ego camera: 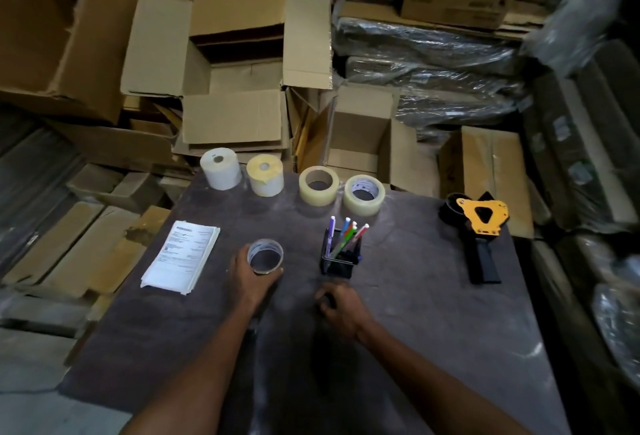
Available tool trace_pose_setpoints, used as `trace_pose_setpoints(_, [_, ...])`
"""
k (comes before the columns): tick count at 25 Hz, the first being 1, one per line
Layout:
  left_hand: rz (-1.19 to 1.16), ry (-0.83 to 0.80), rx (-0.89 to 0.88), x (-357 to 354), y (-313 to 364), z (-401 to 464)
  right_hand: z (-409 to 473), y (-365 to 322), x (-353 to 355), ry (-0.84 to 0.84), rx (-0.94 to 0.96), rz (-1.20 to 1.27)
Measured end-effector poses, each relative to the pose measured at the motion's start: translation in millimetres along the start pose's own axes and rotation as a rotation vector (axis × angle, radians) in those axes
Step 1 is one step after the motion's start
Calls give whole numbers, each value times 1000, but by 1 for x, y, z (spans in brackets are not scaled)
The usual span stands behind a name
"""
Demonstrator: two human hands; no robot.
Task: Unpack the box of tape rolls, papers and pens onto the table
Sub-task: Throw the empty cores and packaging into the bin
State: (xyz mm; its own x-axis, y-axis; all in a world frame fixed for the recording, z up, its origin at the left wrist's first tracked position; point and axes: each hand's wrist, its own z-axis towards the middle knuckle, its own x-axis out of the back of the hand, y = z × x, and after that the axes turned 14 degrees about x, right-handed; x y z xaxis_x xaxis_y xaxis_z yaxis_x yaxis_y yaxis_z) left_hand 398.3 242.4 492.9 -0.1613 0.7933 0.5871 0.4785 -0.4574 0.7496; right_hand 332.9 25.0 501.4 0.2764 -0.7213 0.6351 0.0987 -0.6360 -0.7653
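Closest to me are my two bare arms, reaching out over the dark brown flat desk. My left hand holds a small see-through tape roll with a white printed inside. The fingers curl round its left side and the thumb hooks round the front, and the roll sits on the desk. My right hand is low over the desk, just in front of the pen holder. Its fingers are curled in, and I cannot tell if they hold anything, because it is blurry there.

The black square mesh pen holder stands in the middle of the desk, with a bunch of coloured pens sticking up and leaning right. To the left lies a flat stack of white printed papers, near the desk's left edge.

Along the far edge four rolls stand in a row. From the left: a fat white paper roll, a fat white roll with a yellow top, a wide clear tape roll with a brown core, and a wide clear tape roll with a white printed core. They stand near each other but not touching.

On the right side lies a black and yellow tape gun, well apart from the rest.

Behind the desk is a big open brown cardboard box with its flaps out. I see nothing inside it
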Motion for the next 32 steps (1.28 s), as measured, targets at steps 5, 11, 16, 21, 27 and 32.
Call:
trace_pose_setpoints(5, [-83, -44, -130, -24, -27, -78, -28, 7, 8, 36, 65, 6])
trace_pose_setpoints(11, [-55, -209, -174, -77, -24, -163, -90, 48, 30, 14, 161, 11])
trace_pose_setpoints(16, [-57, -332, -243, -124, 11, -222, -161, 80, 80, 173, 190, 126])
trace_pose_setpoints(21, [-46, -477, -271, -192, 52, -285, -234, 134, 135, 363, 100, 191])
trace_pose_setpoints(27, [24, -668, -324, -277, 104, -354, -318, 197, 210, 562, -27, 223])
trace_pose_setpoints(32, [163, -647, -427, -347, 128, -395, -373, 261, 244, 658, -163, 266])
